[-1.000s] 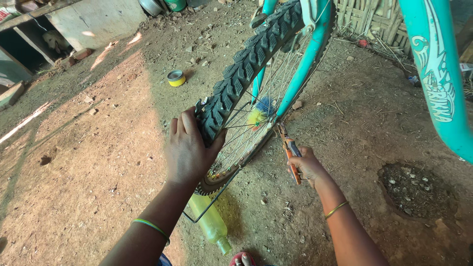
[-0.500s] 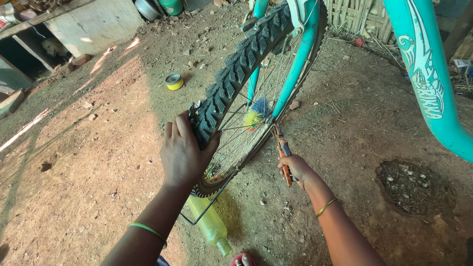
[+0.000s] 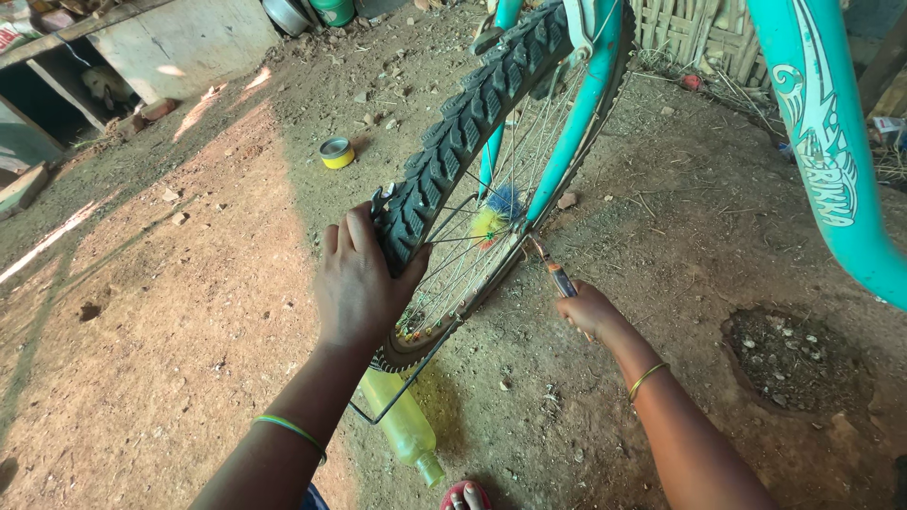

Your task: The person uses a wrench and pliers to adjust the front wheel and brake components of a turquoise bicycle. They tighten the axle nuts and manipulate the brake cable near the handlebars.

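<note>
Head view: left hand lies flat w/ fingers together over the knobby tyre, thumb hooked round the tread on the spoke side — gripping, not pinching. Right hand sits lower right of the rim, fist wrapped round a small orange-handled tool whose tip points up-left at the rim near the teal fork leg; tip contact too small to tell. Wheel's long line runs from top right down to lower left, so the tool's target lies up-left of the right hand, which is nearer to it. Open dirt floor on the left; the teal frame tube crowds the right. Yellow-green bottle lies under the wheel, small yellow tin well apart.
</note>
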